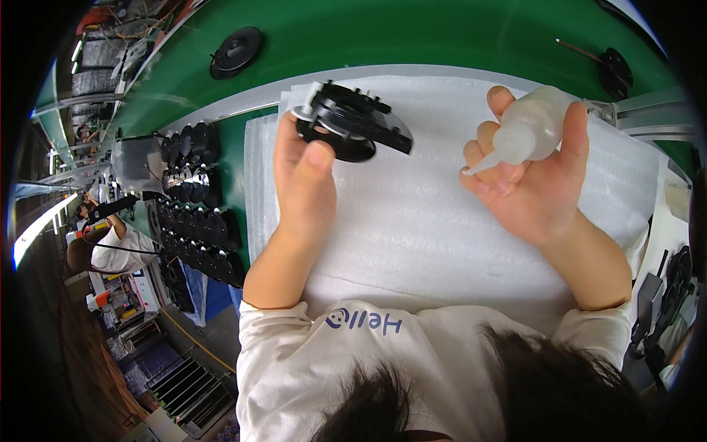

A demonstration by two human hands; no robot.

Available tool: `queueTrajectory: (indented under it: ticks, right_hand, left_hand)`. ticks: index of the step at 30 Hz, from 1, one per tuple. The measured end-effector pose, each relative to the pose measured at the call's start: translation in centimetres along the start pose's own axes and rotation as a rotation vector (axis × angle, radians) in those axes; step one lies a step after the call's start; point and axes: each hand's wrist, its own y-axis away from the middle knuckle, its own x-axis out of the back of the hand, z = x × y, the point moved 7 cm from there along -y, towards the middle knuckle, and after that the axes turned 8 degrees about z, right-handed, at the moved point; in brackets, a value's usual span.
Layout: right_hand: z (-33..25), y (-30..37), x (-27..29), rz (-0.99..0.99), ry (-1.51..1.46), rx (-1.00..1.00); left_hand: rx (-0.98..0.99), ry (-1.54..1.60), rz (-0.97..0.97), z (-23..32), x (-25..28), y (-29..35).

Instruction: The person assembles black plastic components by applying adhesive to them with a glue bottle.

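My left hand (pixel 305 173) is closed on a black plastic assembly (pixel 353 114) with round discs and small pegs, held tilted above the work surface. The thumb presses its near side; the other fingers are mostly hidden behind it. In my right hand (pixel 537 180) lies a translucent white squeeze bottle (pixel 532 121), its narrow nozzle pointing down and to the left. Fingers and thumb wrap around the bottle. Nozzle and black assembly are well apart. Beneath both hands spreads a white foam sheet (pixel 434 221).
Rows of black round parts (pixel 195 221) stand to the left. A black disc (pixel 237 53) rests on the green surface (pixel 368 37) at the far left, another black part (pixel 615 72) at the far right. A metal rail (pixel 648 118) runs along the right. Another person (pixel 121 243) sits far left.
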Motion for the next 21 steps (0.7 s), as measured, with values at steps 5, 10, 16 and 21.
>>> queueTrajectory:
  ticks: [5, 10, 16, 21]
  right_hand:
    - [0.0, -0.2, 0.0, -0.049, 0.004, 0.033]
    - [-0.6, 0.3, -1.4, -0.143, 0.07, 0.058]
    - [-1.1, 0.2, -1.7, -0.233, 0.099, 0.107]
    - [-2.1, 0.9, -2.2, -0.164, 0.194, 0.154]
  left_hand:
    - [-0.167, -0.347, 0.044, 1.6, 0.5, -5.7]
    - [-0.207, -0.887, -0.013, -0.5, -2.0, -10.9]
    - [-0.329, -1.361, -0.007, -3.3, -5.6, -13.7]
    - [-0.683, -1.349, 0.096, -2.3, -7.3, -11.6]
